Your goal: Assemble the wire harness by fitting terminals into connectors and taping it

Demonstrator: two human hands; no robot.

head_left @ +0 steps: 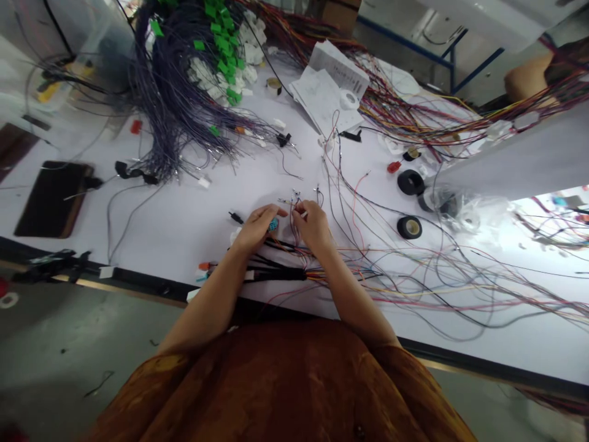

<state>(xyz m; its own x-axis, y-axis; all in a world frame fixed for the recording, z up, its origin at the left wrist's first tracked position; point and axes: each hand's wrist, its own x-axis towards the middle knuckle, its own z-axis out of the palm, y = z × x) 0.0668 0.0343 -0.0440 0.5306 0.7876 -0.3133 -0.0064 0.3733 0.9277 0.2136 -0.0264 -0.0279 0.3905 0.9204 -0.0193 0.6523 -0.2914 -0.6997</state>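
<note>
My left hand (257, 228) is curled around a small blue connector (273, 224), part of which shows below the thumb. Just to its right, my right hand (313, 226) pinches a thin wire (293, 222) between thumb and fingertips; the exact grip is partly hidden. Several loose wire ends with metal terminals (296, 193) lie on the table beyond my fingertips. Beneath my wrists runs a wire harness, its black sleeve (280, 274) spreading into coloured wires (368, 276) toward the right. An orange connector (205, 266) sits by my left forearm.
A thick bundle of dark wires (170, 92) with green connectors (225, 49) lies at the back left. Black tape rolls (409, 228) and a plastic bag (464, 215) are on the right. Papers (317, 98) lie behind. A dark phone-like slab (54, 199) rests at the left.
</note>
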